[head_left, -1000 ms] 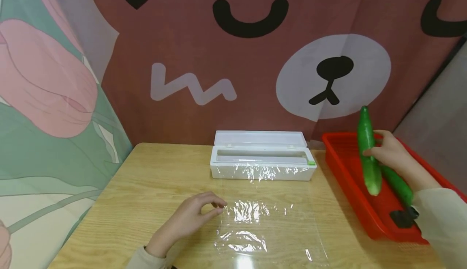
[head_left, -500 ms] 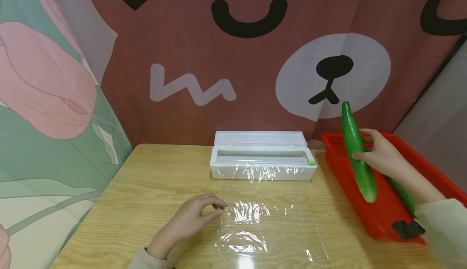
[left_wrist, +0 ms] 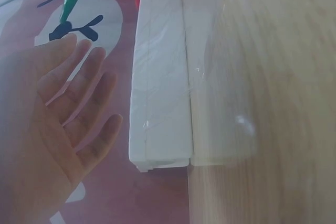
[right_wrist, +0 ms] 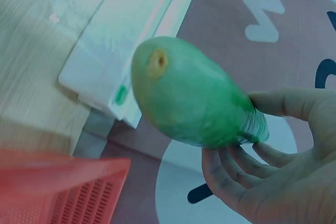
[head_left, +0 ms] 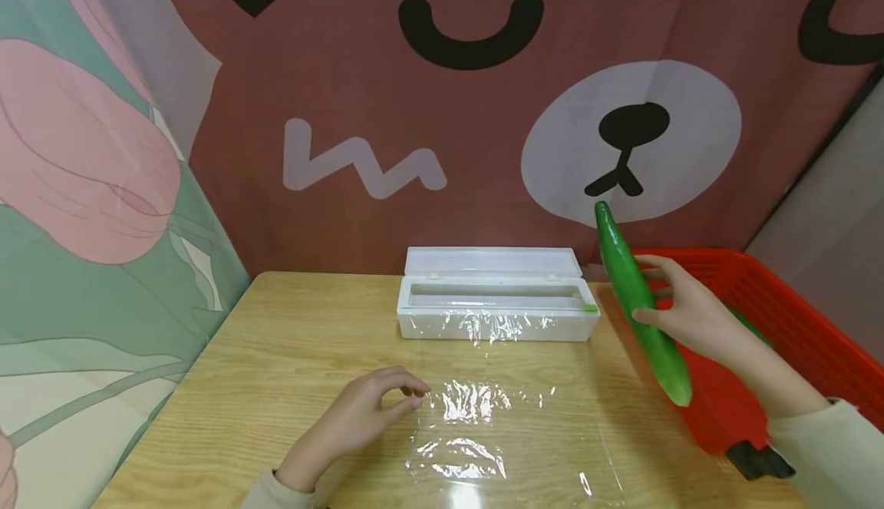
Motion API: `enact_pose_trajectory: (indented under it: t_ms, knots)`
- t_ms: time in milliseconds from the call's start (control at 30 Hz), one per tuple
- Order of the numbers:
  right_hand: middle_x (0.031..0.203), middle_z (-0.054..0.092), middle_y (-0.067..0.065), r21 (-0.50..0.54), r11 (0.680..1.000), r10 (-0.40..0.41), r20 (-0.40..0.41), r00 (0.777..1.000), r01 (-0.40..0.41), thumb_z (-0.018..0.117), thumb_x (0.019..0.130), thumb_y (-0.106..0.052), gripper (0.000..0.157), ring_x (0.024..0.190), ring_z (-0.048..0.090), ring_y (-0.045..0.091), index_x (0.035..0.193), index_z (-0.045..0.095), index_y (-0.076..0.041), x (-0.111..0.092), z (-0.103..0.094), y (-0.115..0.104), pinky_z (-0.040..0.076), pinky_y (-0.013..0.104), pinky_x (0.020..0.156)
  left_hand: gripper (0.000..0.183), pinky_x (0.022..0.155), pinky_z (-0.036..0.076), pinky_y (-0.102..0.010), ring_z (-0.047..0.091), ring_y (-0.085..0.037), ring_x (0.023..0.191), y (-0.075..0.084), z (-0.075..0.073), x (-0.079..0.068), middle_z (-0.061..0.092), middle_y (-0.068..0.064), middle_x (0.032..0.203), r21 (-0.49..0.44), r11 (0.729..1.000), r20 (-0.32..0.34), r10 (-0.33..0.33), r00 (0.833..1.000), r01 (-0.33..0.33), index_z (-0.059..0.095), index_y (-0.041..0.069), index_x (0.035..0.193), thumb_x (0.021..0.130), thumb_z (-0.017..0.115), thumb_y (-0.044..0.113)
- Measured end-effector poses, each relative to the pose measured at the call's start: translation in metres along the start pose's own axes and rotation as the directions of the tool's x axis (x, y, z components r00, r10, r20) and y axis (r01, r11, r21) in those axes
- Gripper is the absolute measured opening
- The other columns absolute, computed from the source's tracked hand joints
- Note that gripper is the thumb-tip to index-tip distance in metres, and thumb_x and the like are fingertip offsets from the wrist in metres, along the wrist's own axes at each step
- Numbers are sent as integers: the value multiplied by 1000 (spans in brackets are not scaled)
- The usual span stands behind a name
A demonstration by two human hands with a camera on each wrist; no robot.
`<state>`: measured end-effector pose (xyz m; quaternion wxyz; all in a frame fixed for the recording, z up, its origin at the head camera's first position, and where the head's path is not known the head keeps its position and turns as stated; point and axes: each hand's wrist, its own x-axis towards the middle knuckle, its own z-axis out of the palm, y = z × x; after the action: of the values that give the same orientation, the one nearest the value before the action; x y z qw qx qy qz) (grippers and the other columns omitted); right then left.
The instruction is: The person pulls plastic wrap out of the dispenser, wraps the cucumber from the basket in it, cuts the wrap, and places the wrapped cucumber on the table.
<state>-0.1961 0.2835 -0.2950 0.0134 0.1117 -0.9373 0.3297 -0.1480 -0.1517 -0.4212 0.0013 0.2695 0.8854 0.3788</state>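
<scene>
My right hand (head_left: pixel 694 313) grips a long green cucumber (head_left: pixel 625 282) around its middle, thumb on the near side. Held slanting in the air, the cucumber overlaps the left wall of the red basket (head_left: pixel 780 294). Its blunt end faces the camera in the right wrist view. My left hand (head_left: pixel 369 413) holds nothing, fingers loosely bent, fingertips right at the left edge of a sheet of clear cling film (head_left: pixel 545 447). From a white dispenser box (head_left: pixel 428 328) with its lid raised, the film stretches forward over the wooden table.
Part of another cucumber (head_left: pixel 749 325) shows inside the basket behind my right forearm. A small green piece (head_left: pixel 590 308) sits at the right end of the box. Behind the table (head_left: pixel 290 340) hangs a printed cloth (head_left: pixel 345 225) with a bear face.
My right hand has carried the cucumber leftward from over the basket's interior to its left wall, tilting it more. My left hand, film and box have stayed in place.
</scene>
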Motion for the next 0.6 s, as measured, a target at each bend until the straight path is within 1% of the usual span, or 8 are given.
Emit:
enact_pose_trajectory:
  t_ms: [100, 200, 400, 500, 600]
  knots:
    - [137, 40, 36, -9, 1000, -25, 6, 1000, 25, 72, 88, -7, 80, 115, 47, 52, 151, 23, 4, -3, 7, -4, 55, 53, 76, 19, 89, 50, -47, 61, -6, 98, 0, 1, 0, 65, 21, 104, 4, 1000, 1, 0, 1000, 0, 71, 24, 114, 97, 64, 31]
    - [137, 41, 35, -21, 999, -43, 15, 999, 43, 74, 87, -6, 80, 114, 48, 51, 150, 25, 2, -6, 13, -8, 55, 52, 76, 19, 89, 50, -47, 61, -7, 98, -1, 2, 0, 65, 21, 105, 5, 1000, 2, -1, 1000, 1, 72, 24, 114, 97, 65, 30]
    - [135, 46, 31, 2, 995, -98, 30, 995, 98, 74, 84, -1, 78, 111, 51, 48, 149, 30, 0, -13, 25, -17, 56, 43, 70, 19, 89, 50, -45, 60, -5, 97, -3, 3, 1, 65, 21, 105, 14, 1000, 0, 4, 1000, -4, 72, 23, 114, 97, 65, 29]
    - [133, 50, 27, 13, 992, -124, 38, 992, 124, 75, 83, 2, 76, 109, 54, 45, 147, 34, -2, -15, 32, -22, 56, 39, 68, 19, 90, 50, -44, 60, -3, 97, -4, 3, 2, 65, 22, 105, 14, 1000, 4, -2, 1000, 2, 72, 22, 114, 96, 66, 27]
    - [129, 54, 24, 26, 988, -152, 44, 987, 151, 76, 81, 5, 76, 106, 58, 41, 145, 37, -2, -18, 41, -25, 55, 35, 66, 20, 90, 50, -45, 60, -3, 97, -4, 2, 2, 65, 22, 105, 15, 1000, 8, -7, 1000, 7, 71, 24, 114, 96, 66, 29]
